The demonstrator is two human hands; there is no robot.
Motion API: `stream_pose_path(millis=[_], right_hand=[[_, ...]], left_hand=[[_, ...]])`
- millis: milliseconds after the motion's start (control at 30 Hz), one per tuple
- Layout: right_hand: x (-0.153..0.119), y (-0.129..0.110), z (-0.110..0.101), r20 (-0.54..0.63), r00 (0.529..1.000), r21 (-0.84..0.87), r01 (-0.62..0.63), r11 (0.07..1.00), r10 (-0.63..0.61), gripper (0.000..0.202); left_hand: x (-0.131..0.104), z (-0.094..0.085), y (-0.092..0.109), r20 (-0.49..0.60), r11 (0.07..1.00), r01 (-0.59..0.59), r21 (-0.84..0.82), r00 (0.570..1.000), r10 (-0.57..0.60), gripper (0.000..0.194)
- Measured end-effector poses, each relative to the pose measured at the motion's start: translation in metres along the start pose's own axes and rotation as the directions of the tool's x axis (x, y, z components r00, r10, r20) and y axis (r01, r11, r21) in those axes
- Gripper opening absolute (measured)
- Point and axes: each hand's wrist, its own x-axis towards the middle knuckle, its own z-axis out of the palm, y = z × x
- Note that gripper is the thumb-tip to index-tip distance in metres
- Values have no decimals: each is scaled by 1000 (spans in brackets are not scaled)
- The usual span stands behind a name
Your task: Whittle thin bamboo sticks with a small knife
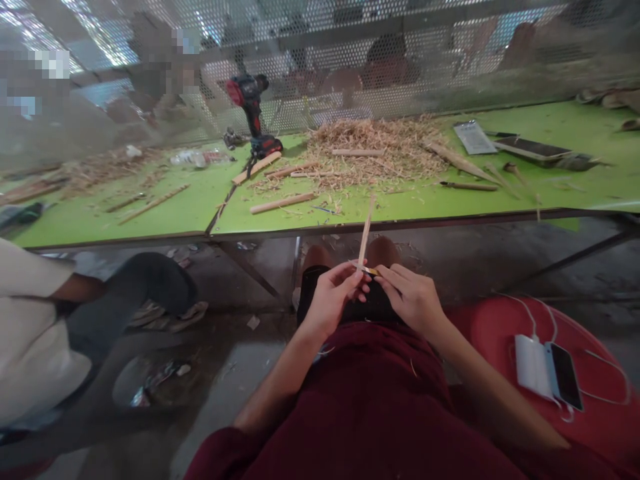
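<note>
Above my lap, my left hand point(336, 293) is closed around the lower end of a thin pale wooden stick point(367, 233), which points up and away toward the table edge. My right hand point(411, 293) grips a small knife point(371, 271) with a yellowish handle. Its blade lies against the stick close to my left fingertips. On the green table point(235, 219) ahead, a short wooden rod point(283, 203) and a large heap of wood shavings point(380, 143) lie just beyond the hands.
A cordless drill point(254, 113) stands at the back before a perforated metal screen point(310, 80). A phone point(533, 148) lies at the right. Beside me, a red stool point(493, 327) carries a power bank point(534, 367) and another phone point(566, 377). A person point(45, 320) sits at left.
</note>
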Motion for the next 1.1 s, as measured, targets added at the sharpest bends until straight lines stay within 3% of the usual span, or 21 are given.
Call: stream_pose_path(millis=[233,533,767,833,967,1100], right_hand=[[8,-1,0,34,999,27,32,999,-33,29],[16,13,1,84,995,-82,59,995,-52,35],[29,25,-1,99,977,-223,207,953,-189,34],[34,38,-6,63,984,-269,177,947,-166,33],[42,68,-21,-70,998,-288,-23,957,3,33],[41,70,-32,-119,989,-187,-108,976,87,31]], left_hand=[[-2,-1,6,-55,1000,25,17,998,-24,40],[-3,-2,6,-52,999,13,38,999,-11,26],[-3,-3,8,-47,994,76,-84,996,-81,24],[-8,-3,7,-39,988,103,-114,993,-108,27],[-17,-1,4,11,977,184,-113,983,-184,34],[-15,1,2,12,976,172,-135,985,-173,35]])
